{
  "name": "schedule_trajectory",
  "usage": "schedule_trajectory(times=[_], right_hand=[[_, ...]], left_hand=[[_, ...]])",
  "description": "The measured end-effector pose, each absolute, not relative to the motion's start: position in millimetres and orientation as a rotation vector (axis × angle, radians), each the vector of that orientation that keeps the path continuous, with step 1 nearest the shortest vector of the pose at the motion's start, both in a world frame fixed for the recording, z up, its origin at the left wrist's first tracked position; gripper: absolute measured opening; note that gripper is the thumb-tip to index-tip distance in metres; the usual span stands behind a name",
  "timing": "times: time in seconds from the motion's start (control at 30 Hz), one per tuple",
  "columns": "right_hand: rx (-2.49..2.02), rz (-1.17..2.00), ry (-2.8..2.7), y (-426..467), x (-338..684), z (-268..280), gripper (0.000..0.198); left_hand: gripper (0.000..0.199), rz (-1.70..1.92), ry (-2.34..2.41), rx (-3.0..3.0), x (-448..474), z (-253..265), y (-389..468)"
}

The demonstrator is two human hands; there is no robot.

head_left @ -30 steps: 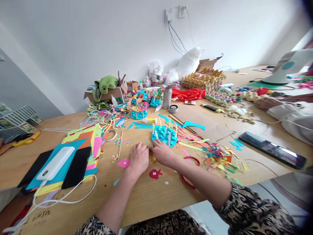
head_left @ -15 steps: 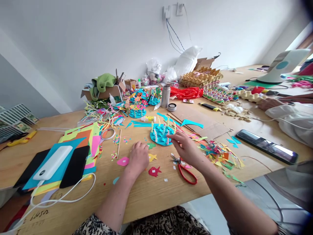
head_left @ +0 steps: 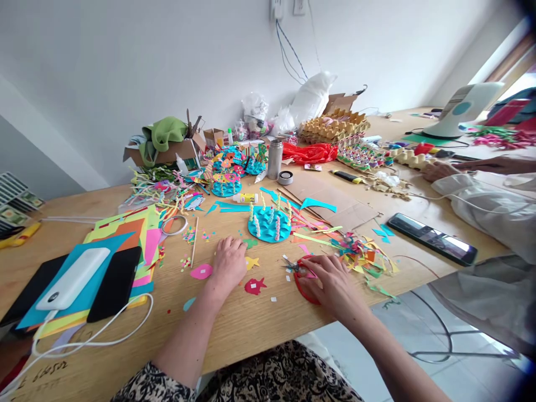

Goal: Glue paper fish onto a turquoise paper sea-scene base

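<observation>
My left hand (head_left: 229, 262) lies palm down on the table among paper fish cut-outs, its fingers slightly bent and nothing visible in them. Beside it are a pink cut-out (head_left: 201, 271), a yellow fish (head_left: 252, 262) and a red fish (head_left: 255, 286), with a green piece (head_left: 250, 243) at the fingertips. My right hand (head_left: 329, 279) is closed over the red handles of small scissors (head_left: 301, 273), whose blades point left; the palm side is hidden. Beyond both hands stands a blue round base (head_left: 268, 226) carrying several upright twisted stems.
Paper scraps (head_left: 364, 254) and a phone (head_left: 431, 237) lie to the right, near a co-worker's hand (head_left: 439, 170). At left are coloured sheets (head_left: 142, 223), a white power bank (head_left: 73, 279) with its cable and a black phone (head_left: 115, 285). A metal flask (head_left: 274, 159) stands behind.
My right hand has left a stem on the blue base and come down toward me onto the scissors. My left hand stays among the cut-outs. The view has shifted slightly right.
</observation>
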State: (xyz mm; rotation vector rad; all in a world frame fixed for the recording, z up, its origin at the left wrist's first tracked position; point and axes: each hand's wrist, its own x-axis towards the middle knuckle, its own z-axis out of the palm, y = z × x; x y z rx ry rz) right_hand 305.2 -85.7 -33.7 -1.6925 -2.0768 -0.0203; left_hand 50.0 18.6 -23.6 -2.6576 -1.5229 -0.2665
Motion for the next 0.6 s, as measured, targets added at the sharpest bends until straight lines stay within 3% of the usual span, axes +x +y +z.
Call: schedule_trajectory(times=[0.6], right_hand=[[-1.543,0.032,-2.018,-73.7,319.3,-63.8,0.038]], left_hand=[[0.032,-0.414,-1.604,-2.685,52.2,-28.7,16.3]])
